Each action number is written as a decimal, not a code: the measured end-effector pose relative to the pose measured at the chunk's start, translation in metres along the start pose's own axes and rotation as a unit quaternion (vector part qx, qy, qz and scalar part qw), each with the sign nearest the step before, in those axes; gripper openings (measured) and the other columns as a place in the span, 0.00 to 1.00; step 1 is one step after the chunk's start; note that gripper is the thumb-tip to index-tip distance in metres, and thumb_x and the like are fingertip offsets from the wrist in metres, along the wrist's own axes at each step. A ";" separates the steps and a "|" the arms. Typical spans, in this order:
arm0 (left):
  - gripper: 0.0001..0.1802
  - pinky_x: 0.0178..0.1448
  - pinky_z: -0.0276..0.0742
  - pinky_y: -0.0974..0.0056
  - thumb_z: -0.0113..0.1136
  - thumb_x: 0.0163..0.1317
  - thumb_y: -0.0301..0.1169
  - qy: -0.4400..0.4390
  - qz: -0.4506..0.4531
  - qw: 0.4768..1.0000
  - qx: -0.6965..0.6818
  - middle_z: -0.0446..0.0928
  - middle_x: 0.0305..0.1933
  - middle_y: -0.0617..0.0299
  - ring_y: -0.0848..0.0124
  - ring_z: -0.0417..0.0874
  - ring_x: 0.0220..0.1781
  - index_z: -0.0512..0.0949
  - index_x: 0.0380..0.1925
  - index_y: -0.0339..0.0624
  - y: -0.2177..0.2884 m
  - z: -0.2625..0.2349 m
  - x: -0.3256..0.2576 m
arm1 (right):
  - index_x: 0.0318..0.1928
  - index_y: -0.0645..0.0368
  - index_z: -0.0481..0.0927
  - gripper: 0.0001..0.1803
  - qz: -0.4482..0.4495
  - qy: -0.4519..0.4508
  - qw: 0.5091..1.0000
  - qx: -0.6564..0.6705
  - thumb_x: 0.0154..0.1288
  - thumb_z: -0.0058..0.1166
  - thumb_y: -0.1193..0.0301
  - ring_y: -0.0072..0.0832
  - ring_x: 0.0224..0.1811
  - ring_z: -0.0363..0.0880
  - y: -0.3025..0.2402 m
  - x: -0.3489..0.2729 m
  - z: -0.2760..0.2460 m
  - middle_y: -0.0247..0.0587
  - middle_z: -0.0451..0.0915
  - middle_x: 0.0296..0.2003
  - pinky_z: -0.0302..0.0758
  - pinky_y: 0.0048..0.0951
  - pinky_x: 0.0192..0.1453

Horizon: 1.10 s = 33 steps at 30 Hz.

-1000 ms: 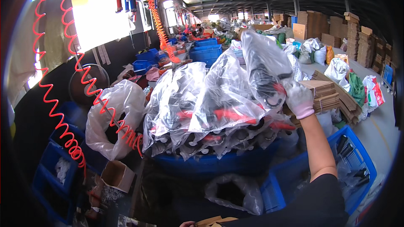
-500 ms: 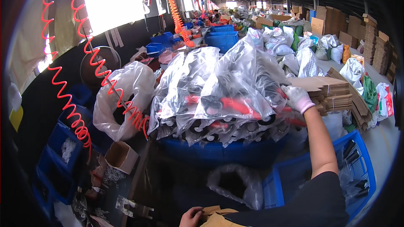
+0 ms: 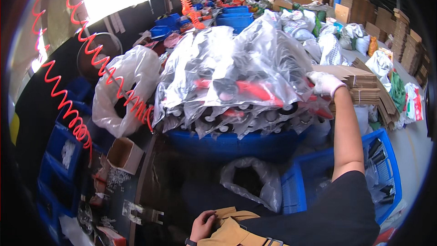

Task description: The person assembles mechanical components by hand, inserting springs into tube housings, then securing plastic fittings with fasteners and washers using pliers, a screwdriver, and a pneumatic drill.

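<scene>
A tall heap of clear plastic bags (image 3: 195, 64) with red, black and white parts inside rises in front of me, over a blue crate (image 3: 227, 145). At its right edge, my right hand (image 3: 325, 83), in a white glove with a pink cuff, is closed on the plastic of one bag; its fingertips are partly hidden. Low down by my body, my bare left hand (image 3: 202, 226) rests curled against a tan apron (image 3: 234, 228). What those fingers hold, if anything, is hidden.
Flattened cardboard (image 3: 359, 82) is stacked beyond my right hand. A blue basket (image 3: 296, 187) with black parts stands at right, a plastic-lined opening (image 3: 248, 180) in front of me. Red coiled hoses (image 3: 109, 75) hang at left over blue bins (image 3: 63, 150) and a small carton (image 3: 124, 155).
The scene has shifted upward and slightly left in view. My right hand stays at the heap's right edge; more of my left hand and the apron shows.
</scene>
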<state>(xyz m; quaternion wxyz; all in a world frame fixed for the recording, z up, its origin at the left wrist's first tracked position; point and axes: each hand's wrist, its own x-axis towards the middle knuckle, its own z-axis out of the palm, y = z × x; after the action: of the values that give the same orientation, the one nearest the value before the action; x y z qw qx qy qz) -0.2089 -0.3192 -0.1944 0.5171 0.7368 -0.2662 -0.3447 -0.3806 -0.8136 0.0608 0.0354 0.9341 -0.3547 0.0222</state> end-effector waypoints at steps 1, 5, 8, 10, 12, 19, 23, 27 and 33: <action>0.14 0.51 0.75 0.69 0.54 0.63 0.29 -0.005 0.000 1.000 -0.002 0.81 0.41 0.56 0.70 0.82 0.45 0.76 0.46 0.34 -0.003 -0.004 0.000 | 0.57 0.62 0.69 0.30 0.005 -0.013 1.000 -0.012 0.51 0.53 0.69 0.45 0.56 0.72 -0.001 0.005 0.002 0.54 0.73 0.53 0.69 0.38 0.59; 0.14 0.54 0.73 0.68 0.54 0.64 0.32 0.021 -0.005 0.999 0.033 0.79 0.44 0.57 0.71 0.79 0.48 0.76 0.46 0.35 -0.015 -0.025 -0.012 | 0.54 0.62 0.73 0.25 -0.022 0.070 0.996 -0.052 0.52 0.51 0.73 0.47 0.54 0.74 -0.031 0.017 0.010 0.55 0.76 0.49 0.69 0.41 0.59; 0.17 0.55 0.72 0.66 0.54 0.64 0.34 0.015 0.002 0.999 0.041 0.78 0.46 0.57 0.69 0.78 0.49 0.74 0.49 0.37 -0.028 -0.021 -0.013 | 0.56 0.59 0.72 0.25 -0.011 0.228 0.963 -0.145 0.54 0.48 0.78 0.47 0.48 0.75 -0.022 -0.001 0.029 0.52 0.77 0.46 0.70 0.42 0.56; 0.17 0.56 0.72 0.64 0.54 0.63 0.34 -0.023 0.048 0.998 0.016 0.78 0.46 0.56 0.66 0.79 0.49 0.73 0.50 0.38 -0.032 -0.016 0.001 | 0.61 0.63 0.66 0.24 -0.022 0.348 0.934 -0.079 0.63 0.43 0.77 0.46 0.55 0.71 -0.066 -0.041 0.010 0.51 0.72 0.55 0.67 0.39 0.60; 0.17 0.54 0.73 0.63 0.56 0.60 0.30 0.005 0.091 0.996 0.001 0.78 0.43 0.55 0.63 0.79 0.47 0.73 0.49 0.39 -0.026 -0.018 0.002 | 0.62 0.62 0.66 0.24 -0.180 0.380 0.907 0.002 0.64 0.43 0.78 0.44 0.59 0.69 -0.127 -0.059 0.010 0.51 0.69 0.59 0.65 0.37 0.63; 0.13 0.35 0.76 0.73 0.60 0.57 0.26 0.176 0.116 0.954 -0.214 0.77 0.30 0.66 0.79 0.78 0.30 0.76 0.44 0.38 -0.003 -0.064 -0.074 | 0.36 0.61 0.74 0.09 -0.590 0.285 0.737 0.167 0.53 0.55 0.75 0.42 0.34 0.74 -0.375 -0.073 0.063 0.46 0.74 0.30 0.69 0.41 0.40; 0.07 0.29 0.77 0.72 0.55 0.64 0.26 0.530 0.196 0.778 -0.276 0.76 0.30 0.62 0.77 0.78 0.26 0.76 0.41 0.37 0.011 -0.116 -0.140 | 0.34 0.58 0.75 0.09 -0.671 0.178 0.685 0.220 0.51 0.58 0.73 0.42 0.36 0.76 -0.462 -0.084 0.081 0.46 0.76 0.32 0.72 0.40 0.42; 0.10 0.36 0.70 0.75 0.57 0.62 0.25 0.819 0.144 0.555 -0.008 0.73 0.32 0.68 0.82 0.71 0.29 0.74 0.43 0.38 -0.030 -0.167 -0.212 | 0.32 0.57 0.74 0.08 -0.752 0.115 0.607 0.229 0.51 0.58 0.72 0.40 0.34 0.76 -0.557 -0.118 0.075 0.41 0.75 0.28 0.72 0.39 0.40; 0.37 0.65 0.59 0.52 0.60 0.42 0.21 0.811 -0.110 0.469 0.334 0.67 0.54 0.48 0.50 0.64 0.60 0.64 0.58 0.39 -0.065 -0.192 -0.269 | 0.30 0.56 0.73 0.07 -0.812 0.101 0.527 0.230 0.52 0.57 0.71 0.38 0.34 0.76 -0.645 -0.176 0.057 0.39 0.75 0.28 0.72 0.39 0.39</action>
<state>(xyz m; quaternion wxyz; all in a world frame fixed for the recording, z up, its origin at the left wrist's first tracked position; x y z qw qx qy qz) -0.2232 0.0139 -0.1503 0.1741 0.8265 0.2605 0.4676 -0.0824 -0.2208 -0.0405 -0.1421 0.7860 0.5802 0.1589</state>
